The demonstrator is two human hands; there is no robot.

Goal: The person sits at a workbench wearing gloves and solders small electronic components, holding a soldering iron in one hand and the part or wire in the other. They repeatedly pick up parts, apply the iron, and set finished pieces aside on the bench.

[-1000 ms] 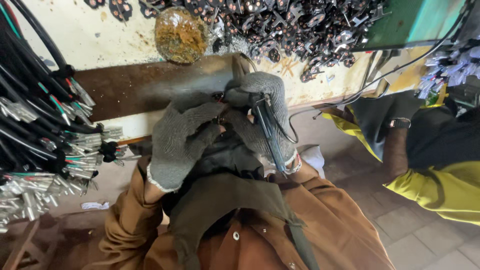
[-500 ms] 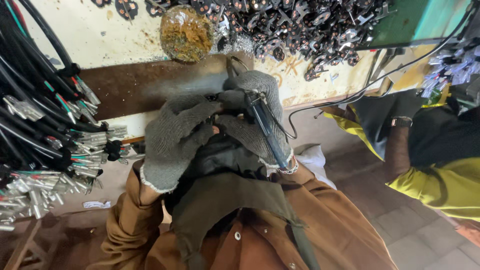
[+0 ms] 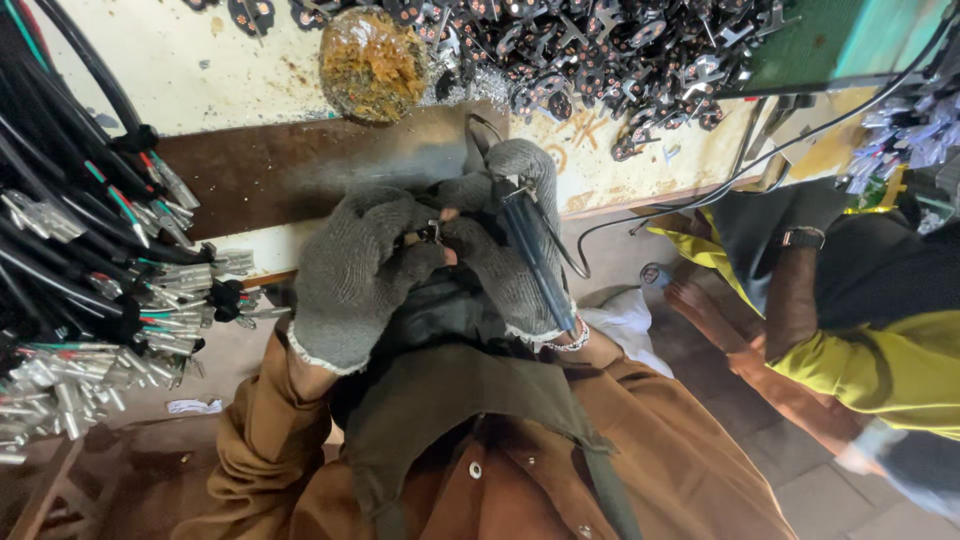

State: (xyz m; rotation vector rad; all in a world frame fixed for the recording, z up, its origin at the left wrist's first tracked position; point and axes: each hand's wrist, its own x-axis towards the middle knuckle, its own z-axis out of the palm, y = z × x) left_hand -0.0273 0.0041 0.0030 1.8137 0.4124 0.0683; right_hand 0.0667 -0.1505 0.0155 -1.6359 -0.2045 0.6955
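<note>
At the bench edge: bundled black cables (image 3: pixel 70 260) lie left, a pile of dark connectors (image 3: pixel 600 50) above.
Left hand (image 3: pixel 350 270): gloved, pinching a small metal part (image 3: pixel 430 235), barely shifted since a second ago.
Right hand (image 3: pixel 510 240): closed around a dark-handled tool (image 3: pixel 535 250), now steadier against the part.

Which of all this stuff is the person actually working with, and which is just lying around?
In hand:
left hand, gloved, pinching a small metal part
right hand, gloved, holding a dark tool

Lying about:
cable bundle
pile of metal parts
amber lump
co-worker's arm
</note>
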